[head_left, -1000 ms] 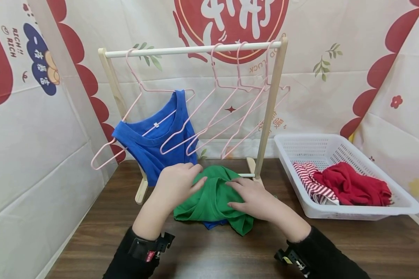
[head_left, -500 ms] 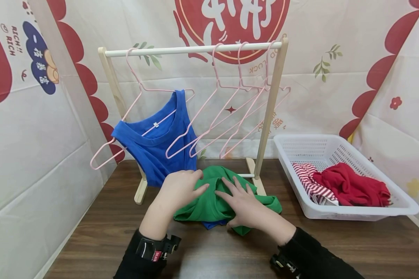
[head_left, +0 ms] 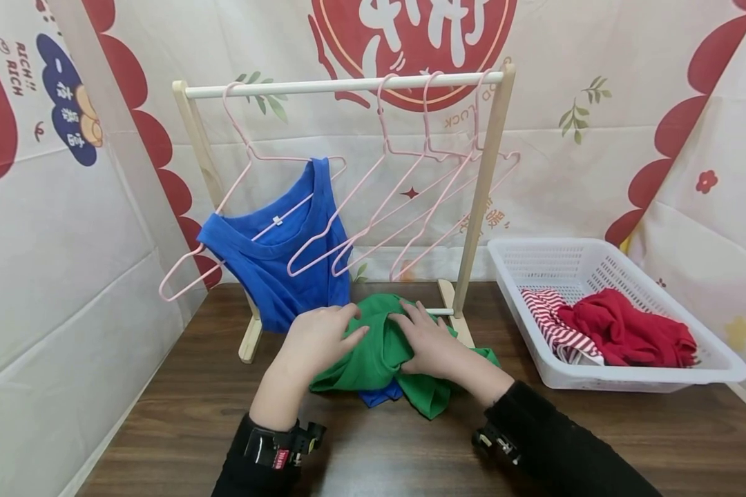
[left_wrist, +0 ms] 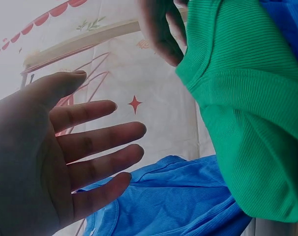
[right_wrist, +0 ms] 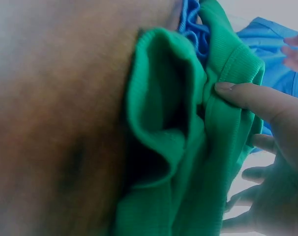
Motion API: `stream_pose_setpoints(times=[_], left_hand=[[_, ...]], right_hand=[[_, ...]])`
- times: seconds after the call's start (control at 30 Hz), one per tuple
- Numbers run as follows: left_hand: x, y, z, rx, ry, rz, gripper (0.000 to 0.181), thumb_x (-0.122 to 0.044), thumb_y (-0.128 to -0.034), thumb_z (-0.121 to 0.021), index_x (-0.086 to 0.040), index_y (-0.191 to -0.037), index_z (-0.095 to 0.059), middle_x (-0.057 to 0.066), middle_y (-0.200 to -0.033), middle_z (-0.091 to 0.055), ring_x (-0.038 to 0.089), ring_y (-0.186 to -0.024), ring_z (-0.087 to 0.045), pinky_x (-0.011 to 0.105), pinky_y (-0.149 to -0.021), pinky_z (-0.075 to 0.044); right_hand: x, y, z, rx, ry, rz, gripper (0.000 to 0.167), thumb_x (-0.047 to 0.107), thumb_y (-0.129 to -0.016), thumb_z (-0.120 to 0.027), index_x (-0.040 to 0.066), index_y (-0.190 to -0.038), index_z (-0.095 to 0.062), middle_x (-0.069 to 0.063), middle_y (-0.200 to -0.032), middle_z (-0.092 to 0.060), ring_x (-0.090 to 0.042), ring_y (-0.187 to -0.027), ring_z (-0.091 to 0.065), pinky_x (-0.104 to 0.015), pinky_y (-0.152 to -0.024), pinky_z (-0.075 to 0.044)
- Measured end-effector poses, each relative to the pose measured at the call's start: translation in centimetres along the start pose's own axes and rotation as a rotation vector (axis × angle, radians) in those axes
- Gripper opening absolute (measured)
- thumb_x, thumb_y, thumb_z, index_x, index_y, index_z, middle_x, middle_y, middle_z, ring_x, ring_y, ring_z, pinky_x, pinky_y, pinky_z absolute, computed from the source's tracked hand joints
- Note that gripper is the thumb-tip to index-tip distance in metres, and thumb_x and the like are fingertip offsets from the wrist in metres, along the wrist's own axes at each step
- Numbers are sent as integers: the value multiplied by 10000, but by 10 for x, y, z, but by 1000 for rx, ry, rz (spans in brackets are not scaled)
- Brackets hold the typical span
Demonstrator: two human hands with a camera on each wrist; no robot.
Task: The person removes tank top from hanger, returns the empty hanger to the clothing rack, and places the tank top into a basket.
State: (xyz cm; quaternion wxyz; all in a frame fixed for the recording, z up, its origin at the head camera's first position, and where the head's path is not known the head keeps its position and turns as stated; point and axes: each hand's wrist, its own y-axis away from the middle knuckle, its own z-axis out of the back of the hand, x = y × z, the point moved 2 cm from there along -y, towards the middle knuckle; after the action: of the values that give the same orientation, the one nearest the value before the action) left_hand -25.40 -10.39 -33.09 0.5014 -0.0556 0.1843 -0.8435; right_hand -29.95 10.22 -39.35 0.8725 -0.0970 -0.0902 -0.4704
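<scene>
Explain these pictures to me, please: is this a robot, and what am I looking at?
There is no robot here: a person's left hand and right hand, both bare, are at work. The wide picture comes from a camera on the person's head, the two close ones from cameras on the left and right wrists. On the table, a green garment lies bunched with blue cloth showing beneath. Behind it stands a rack with pink hangers, one carrying a blue top. To the right, a white basket contains red cloth and striped cloth. The left hand is spread near the green garment, holding nothing. The right hand touches it; whether it grips, I can't tell.
</scene>
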Motion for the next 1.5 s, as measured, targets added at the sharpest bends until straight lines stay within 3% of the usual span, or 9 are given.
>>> stream_pose_setpoints(times=[0.27,0.47,0.67,0.83,0.93,1.13,1.3,1.43,1.5], left_hand=[[2,1,1,-8,22,6,282,-388,-944,-635,-150,-1090,-669,-32,-802,-668,135,-715,-628,318,-626,-509],[3,1,3,1,35,14,287,-390,-950,-626,-148,-1099,-666,-30,-787,-660,121,-695,-607,301,-617,-498],[4,2,4,5,54,17,275,-375,-951,-629,-150,-1104,-667,-42,-771,-650,108,-679,-589,285,-604,-487],[4,3,5,5,61,17,277,-374,-957,-620,-145,-1107,-663,-40,-777,-652,98,-679,-585,274,-603,-480],[4,3,6,12,66,21,280,-366,-961,-616,-139,-1117,-662,-29,-792,-662,96,-684,-586,272,-605,-481],[5,3,6,21,55,35,287,-374,-966,-607,-143,-1128,-655,-32,-798,-663,91,-682,-584,274,-605,-480],[6,3,6,11,58,32,282,-365,-959,-620,-138,-1123,-655,-38,-779,-651,92,-669,-577,278,-592,-476],[7,3,6,10,56,36,293,-376,-959,-616,-144,-1133,-656,-57,-776,-639,83,-672,-571,271,-590,-470],[7,3,6,9,52,37,296,-380,-961,-612,-148,-1139,-657,-70,-773,-626,81,-674,-567,272,-596,-471]], right_hand=[[-1,-18,5,27,-142,-78,1048,214,-698,-878,29,-1508,-238,-262,-1535,-244,-463,-1382,-268,-631,-984,-368],[0,-30,6,113,-80,-161,1134,288,-680,-906,139,-1558,-204,-272,-1430,-382,-435,-1214,-479,-536,-833,-487],[3,-35,5,164,-14,-185,850,259,-713,-887,121,-1437,-465,-227,-1329,-477,-395,-1143,-524,-486,-817,-502],[1,-35,2,168,-67,-165,258,148,-758,-846,86,-921,-656,-51,-870,-620,-224,-794,-596,-368,-672,-471],[0,-34,4,154,-87,-164,211,101,-787,-808,126,-792,-598,10,-736,-572,-165,-676,-541,-344,-626,-424],[-5,-32,13,85,-102,-152,154,22,-844,-685,87,-938,-582,-32,-825,-588,-206,-745,-545,-364,-661,-398],[-12,-30,19,36,-127,-158,483,-17,-866,-618,-19,-1327,-474,-170,-1130,-625,-319,-998,-611,-412,-788,-479],[-17,-29,24,38,-78,-141,127,-55,-849,-569,9,-952,-608,-102,-887,-628,-263,-819,-586,-365,-726,-438],[-20,-28,28,15,-71,-128,217,-79,-819,-549,91,-699,-489,-34,-682,-501,-208,-652,-468,-337,-643,-359]])
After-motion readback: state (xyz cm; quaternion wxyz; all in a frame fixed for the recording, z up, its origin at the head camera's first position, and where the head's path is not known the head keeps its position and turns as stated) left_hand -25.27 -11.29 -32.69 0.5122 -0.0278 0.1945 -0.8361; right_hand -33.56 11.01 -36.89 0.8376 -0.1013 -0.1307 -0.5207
